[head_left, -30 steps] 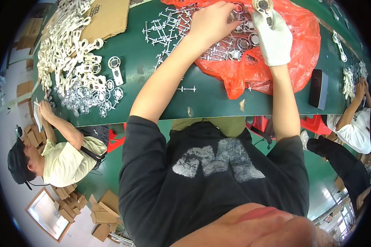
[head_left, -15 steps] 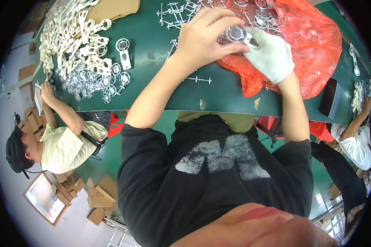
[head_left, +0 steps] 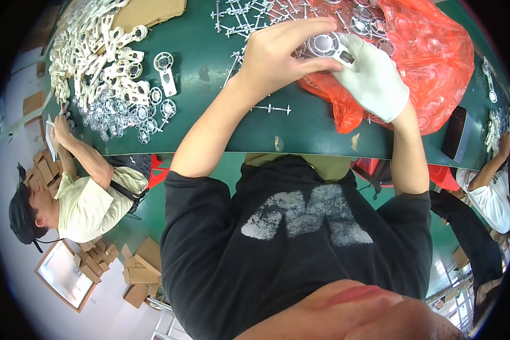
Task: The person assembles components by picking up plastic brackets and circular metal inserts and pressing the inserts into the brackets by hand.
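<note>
Above the far side of the table, both my hands hold one part with a spoked ring and a short handle (head_left: 324, 45), light and silvery. My bare left hand (head_left: 269, 59) is closed round the ring from the left, thumb below and fingers above. On the right, my right hand (head_left: 374, 82), in a white glove, grips the handle end; its fingertips are partly hidden. Beneath and behind the gloved hand spreads a red plastic bag (head_left: 436, 68) with silvery ringed parts (head_left: 368, 25) in it. Thin silver rod pieces (head_left: 241, 17) lie beyond my left hand.
On the green table (head_left: 209, 127), a heap of white handled parts (head_left: 96, 51) and silvery rings (head_left: 113, 113) lies left, near cardboard (head_left: 150, 12). One silver rod (head_left: 271, 109) lies near my left forearm. A dark box (head_left: 456, 133) stands right. Co-workers sit left (head_left: 90, 207) and right (head_left: 490, 198).
The held part has turned slightly, and its ring's middle looks brighter. My left fingers are stretched a little farther over it. My gloved hand has shifted slightly right and down.
</note>
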Demonstrator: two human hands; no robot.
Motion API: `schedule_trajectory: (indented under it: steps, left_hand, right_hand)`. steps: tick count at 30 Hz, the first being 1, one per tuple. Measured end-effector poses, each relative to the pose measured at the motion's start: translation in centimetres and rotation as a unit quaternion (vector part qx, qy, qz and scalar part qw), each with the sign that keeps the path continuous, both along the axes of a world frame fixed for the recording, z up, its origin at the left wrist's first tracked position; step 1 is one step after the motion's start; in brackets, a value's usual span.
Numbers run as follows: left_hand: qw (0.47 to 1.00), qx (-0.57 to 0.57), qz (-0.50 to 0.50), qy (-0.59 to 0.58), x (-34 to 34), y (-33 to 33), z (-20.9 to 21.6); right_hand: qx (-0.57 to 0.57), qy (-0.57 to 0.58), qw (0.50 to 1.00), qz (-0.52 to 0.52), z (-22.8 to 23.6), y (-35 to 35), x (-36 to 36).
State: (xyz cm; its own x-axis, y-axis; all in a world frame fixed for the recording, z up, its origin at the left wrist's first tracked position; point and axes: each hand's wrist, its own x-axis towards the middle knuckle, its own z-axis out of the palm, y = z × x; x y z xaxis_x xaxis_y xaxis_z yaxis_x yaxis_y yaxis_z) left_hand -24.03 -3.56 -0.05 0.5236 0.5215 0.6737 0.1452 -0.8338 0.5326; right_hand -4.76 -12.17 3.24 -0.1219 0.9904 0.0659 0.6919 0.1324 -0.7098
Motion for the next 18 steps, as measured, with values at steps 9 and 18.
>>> schedule_trajectory:
  steps: [9,18]
  left_hand:
    - [0.988,0.045,-0.141,-0.034,0.6,-0.7,0.8]
    - [0.916,-0.294,-0.220,-0.162,0.8,-1.3,1.0]
  right_hand:
    - [-0.231,0.088,0.966,0.069,1.3,0.1,0.4]
    - [0.123,-0.099,0.987,0.032,-0.2,-0.3,-0.9]
